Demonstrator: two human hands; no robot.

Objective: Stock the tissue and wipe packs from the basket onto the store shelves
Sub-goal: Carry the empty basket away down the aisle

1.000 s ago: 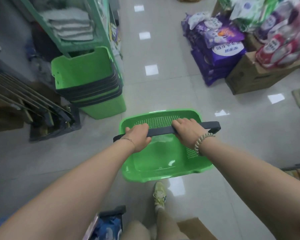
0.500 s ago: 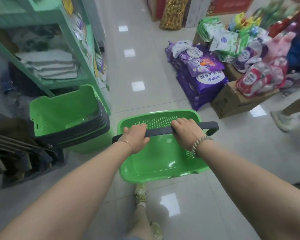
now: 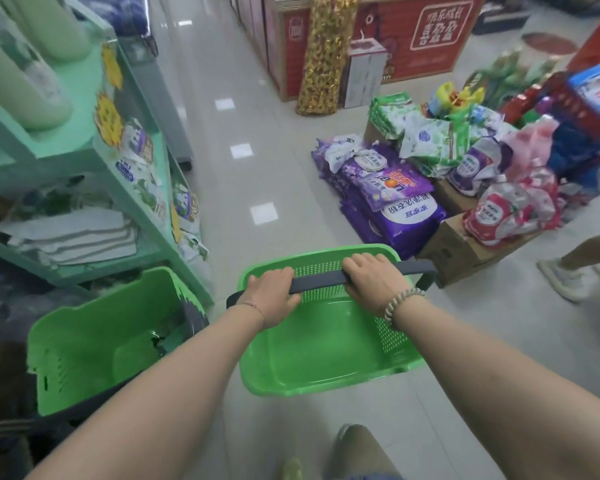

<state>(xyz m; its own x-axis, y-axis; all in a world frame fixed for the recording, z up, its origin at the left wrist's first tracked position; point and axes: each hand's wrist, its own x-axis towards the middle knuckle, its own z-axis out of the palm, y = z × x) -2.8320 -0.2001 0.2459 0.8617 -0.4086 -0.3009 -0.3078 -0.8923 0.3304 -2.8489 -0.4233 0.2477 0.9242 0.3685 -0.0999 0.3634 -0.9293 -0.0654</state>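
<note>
- Gripping entry, left hand (image 3: 272,294): fingers curled over the dark handle (image 3: 317,283) near its left end, with a thin bracelet at the wrist.
- Right hand (image 3: 374,278): wrapped round the same handle toward its right end, beaded bracelet at the wrist. A stretch of bar shows between the two hands.
- Basket (image 3: 326,386): green plastic with perforated walls, hanging off the floor under the handle, just ahead of the person's legs. No pack shows inside, only its own bottom.
- Step in hand, as judged: carrying the basket along the aisle with nothing in it to shelve. Whether a load is finished or not yet taken cannot be told.
- Next move, as judged: calls for reaching stock, then freeing one hand from the handle to pick packs.
- Tissue and wipe packs: the green-and-white soft packs (image 3: 430,136) in the floor pile ahead and to the right are the likeliest candidates, but the print is too small to confirm.
- Nested baskets (image 3: 94,341): a green stack just left of the carried basket, at the foot of the shelf unit.
- Shelf unit (image 3: 132,188): pale green, with folded cloths (image 3: 70,233) on a lower tier.
- Purple bags (image 3: 388,188): piled on the floor, beside a cardboard box (image 3: 465,244) bearing red-and-pink pouches (image 3: 506,209).
</note>
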